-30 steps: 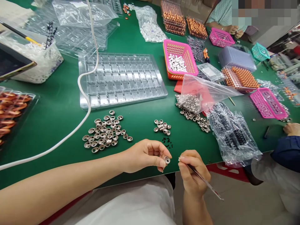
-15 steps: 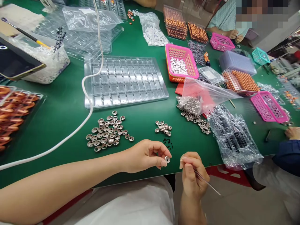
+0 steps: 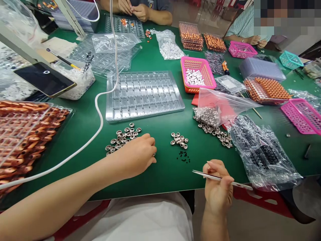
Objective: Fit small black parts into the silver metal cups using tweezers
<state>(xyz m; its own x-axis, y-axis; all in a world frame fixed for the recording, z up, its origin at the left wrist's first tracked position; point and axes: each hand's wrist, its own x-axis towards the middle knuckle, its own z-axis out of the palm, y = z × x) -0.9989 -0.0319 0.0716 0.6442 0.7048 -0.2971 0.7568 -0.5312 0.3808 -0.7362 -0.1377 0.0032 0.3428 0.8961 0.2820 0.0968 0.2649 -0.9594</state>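
Observation:
My left hand (image 3: 140, 150) is over the right side of a pile of small silver metal cups (image 3: 119, 142), back of the hand up, fingers curled down. The edge of one metal cup (image 3: 154, 154) shows between its fingers and thumb; the rest is hidden. My right hand (image 3: 218, 184), palm partly up near the table's front edge, holds a pair of metal tweezers (image 3: 208, 174), tips pointing left. A smaller group of metal cups (image 3: 179, 140) lies between the hands, with tiny black pieces (image 3: 184, 156) in front of it.
Behind lies a clear compartment tray (image 3: 145, 95), with a white cable (image 3: 99, 120) across its left side. A phone (image 3: 45, 78) and orange parts (image 3: 22, 134) are left. Pink baskets (image 3: 212, 75), bagged metal cups (image 3: 208, 115) and bagged black parts (image 3: 260, 154) are right. Co-workers' hands (image 3: 132, 10) are opposite.
My left hand has moved left from near the right hand to the cup pile, and turned palm down. The right hand's tweezers have swung from tilting downward to nearly level, tips now showing.

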